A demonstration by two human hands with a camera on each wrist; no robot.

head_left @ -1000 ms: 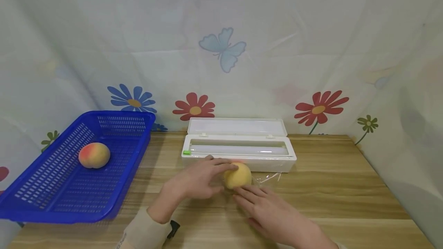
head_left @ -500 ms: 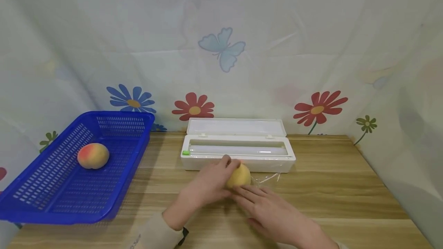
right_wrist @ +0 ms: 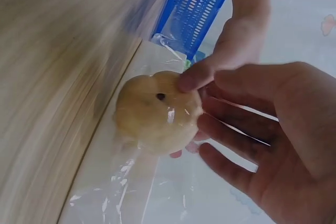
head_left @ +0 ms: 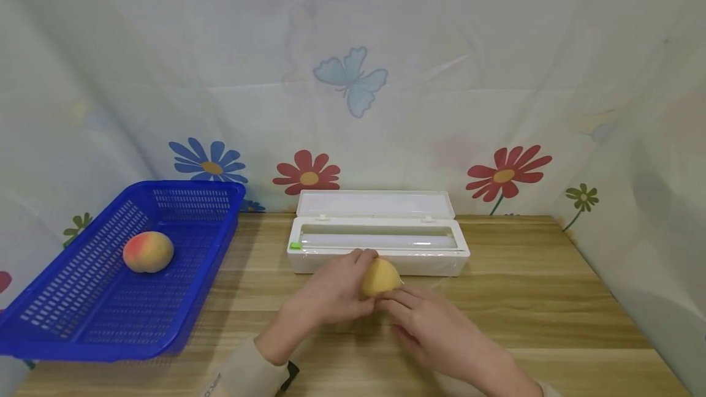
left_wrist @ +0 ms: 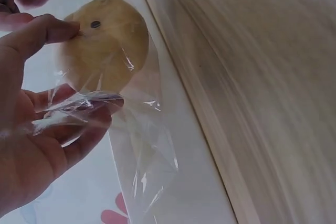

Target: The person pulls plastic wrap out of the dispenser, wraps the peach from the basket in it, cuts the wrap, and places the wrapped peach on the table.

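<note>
In the head view a yellow peach [head_left: 380, 277] stands just in front of the white cling film box. My left hand [head_left: 339, 287] grips it from the left. The left wrist view has the thumb pressed near the peach's dark stem spot and the fingers round its far side. Clear cling film [left_wrist: 152, 150] covers the fruit and trails away in creases. My right hand [head_left: 430, 329] is at the near right side of the peach. Its fingers [right_wrist: 231, 129], loosely spread in the right wrist view, reach the film-covered side with their tips.
The white cling film box [head_left: 430, 265] has its lid [head_left: 375, 204] raised, a film roll inside and a green slider [head_left: 296, 245] at its left. A blue basket [head_left: 204, 287] at the left holds another peach [head_left: 148, 252]. Patterned cloth hangs behind the wooden table [head_left: 529, 299].
My left hand has moved right and closed round the peach. My right hand has risen slightly, and the loose film to the right of the peach no longer shows in the head view.
</note>
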